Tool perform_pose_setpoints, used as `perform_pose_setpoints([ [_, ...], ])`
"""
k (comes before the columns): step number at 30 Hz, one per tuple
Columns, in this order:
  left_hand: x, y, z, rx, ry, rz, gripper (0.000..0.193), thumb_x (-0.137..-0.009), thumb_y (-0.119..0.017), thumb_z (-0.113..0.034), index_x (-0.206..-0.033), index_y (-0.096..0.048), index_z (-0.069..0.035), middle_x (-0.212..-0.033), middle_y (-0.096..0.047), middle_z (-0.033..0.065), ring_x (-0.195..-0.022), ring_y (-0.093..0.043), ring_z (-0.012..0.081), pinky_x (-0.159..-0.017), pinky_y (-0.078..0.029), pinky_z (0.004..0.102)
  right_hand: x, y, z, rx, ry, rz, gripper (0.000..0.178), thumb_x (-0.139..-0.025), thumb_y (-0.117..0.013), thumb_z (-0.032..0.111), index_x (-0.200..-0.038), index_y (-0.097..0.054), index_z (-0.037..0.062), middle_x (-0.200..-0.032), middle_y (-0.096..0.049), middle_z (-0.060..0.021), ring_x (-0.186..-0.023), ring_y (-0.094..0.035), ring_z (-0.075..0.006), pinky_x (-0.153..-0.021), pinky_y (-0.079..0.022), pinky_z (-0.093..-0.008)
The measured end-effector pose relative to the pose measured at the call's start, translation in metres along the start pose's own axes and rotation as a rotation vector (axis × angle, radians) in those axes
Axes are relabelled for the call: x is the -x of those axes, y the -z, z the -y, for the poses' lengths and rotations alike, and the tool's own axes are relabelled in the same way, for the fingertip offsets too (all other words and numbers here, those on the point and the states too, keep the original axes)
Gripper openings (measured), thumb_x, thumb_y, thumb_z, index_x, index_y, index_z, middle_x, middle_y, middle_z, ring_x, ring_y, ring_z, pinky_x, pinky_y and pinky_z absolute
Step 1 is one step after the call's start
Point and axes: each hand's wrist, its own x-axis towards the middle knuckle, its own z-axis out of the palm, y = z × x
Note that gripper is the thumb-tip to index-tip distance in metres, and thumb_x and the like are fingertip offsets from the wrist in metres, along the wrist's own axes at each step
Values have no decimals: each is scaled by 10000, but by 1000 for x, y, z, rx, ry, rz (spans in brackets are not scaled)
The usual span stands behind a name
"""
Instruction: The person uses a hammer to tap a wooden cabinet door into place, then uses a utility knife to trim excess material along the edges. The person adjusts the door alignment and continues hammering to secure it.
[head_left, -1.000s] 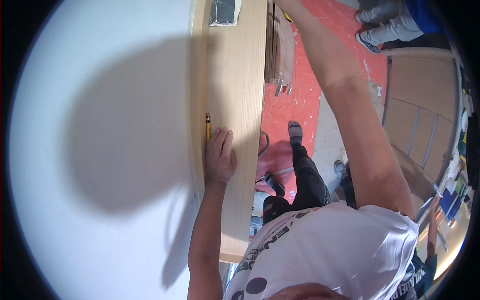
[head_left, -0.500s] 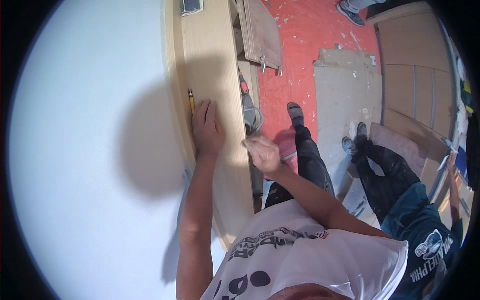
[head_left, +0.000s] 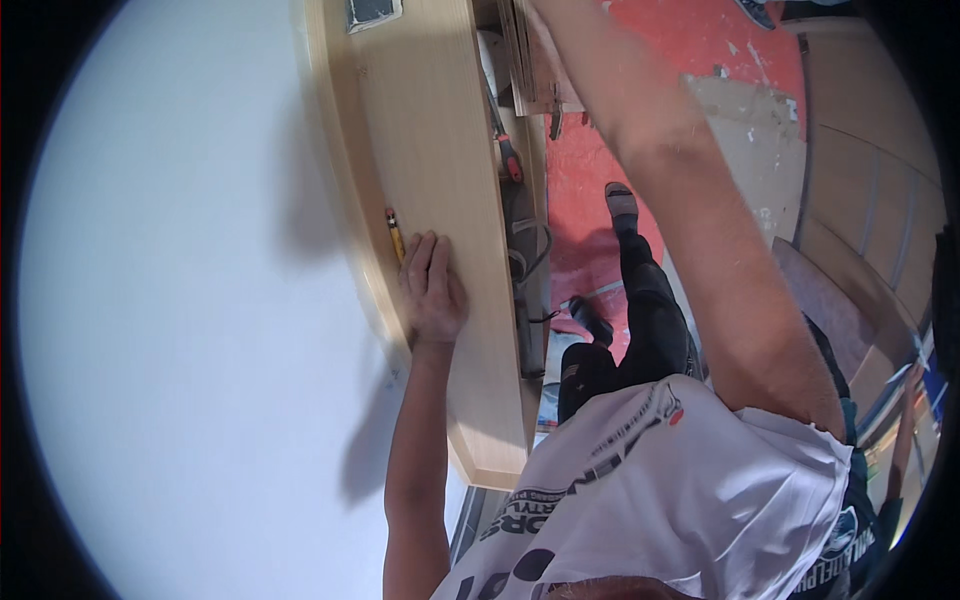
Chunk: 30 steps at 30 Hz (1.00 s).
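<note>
My left hand (head_left: 433, 290) lies palm down on a long pale wooden panel (head_left: 445, 130) with a raised edge along the wall. Its fingers are stretched out. Beside the fingertips, against the raised edge, is a yellow pencil (head_left: 396, 238); part of it is hidden by the hand. My right arm reaches far forward past the panel, and the hand is beyond the upper edge of the view.
Along the panel's right side, a tool with a red and black handle (head_left: 509, 160) and a dark grey tool (head_left: 522, 235) lie in a recess. Stacked wooden boards (head_left: 545, 85) stand ahead. A white wall (head_left: 200, 300) borders the left. Another person's arm (head_left: 903, 430) shows at far right.
My right hand has left the panel's right edge and gone forward out of view. My left hand stays flat beside the pencil. The view has shifted a little.
</note>
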Motion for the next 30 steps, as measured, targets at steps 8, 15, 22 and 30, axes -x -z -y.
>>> perform_pose_setpoints([
  [8,-6,-3,-2,23,-39,-2,427,-847,-518,30,-1262,-613,-8,-1303,-569,176,-1264,-514,384,-1061,-404,486,109,50,53,146,-44,164,195,-872,-659,204,-952,-708,32,-961,-679,-216,-882,-663,-367,-748,-522,-438],
  [15,2,0,-3,-8,-160,-77,438,-852,-503,32,-1278,-597,-10,-1289,-566,200,-1266,-498,410,-1058,-404,504,375,163,216,12,-66,431,221,-791,-650,85,-1009,-678,67,-970,-660,-114,-935,-642,-300,-814,-525,-432],
  [22,5,-5,-21,25,-66,51,443,-908,-596,-70,-1345,-546,-18,-1381,-513,231,-1316,-455,425,-1108,-374,475,494,273,277,-191,-141,683,173,-822,-647,97,-991,-671,72,-984,-645,-102,-910,-647,-299,-742,-533,-386],
  [30,-30,-34,-73,-177,37,161,751,-950,-585,-226,-1523,-192,57,-1589,-184,286,-1469,-138,499,-1172,-139,614,448,408,167,-422,-1499,202,182,-968,-640,224,-945,-610,45,-726,-563,-23,-573,-597,-124,-484,-505,-298],
])
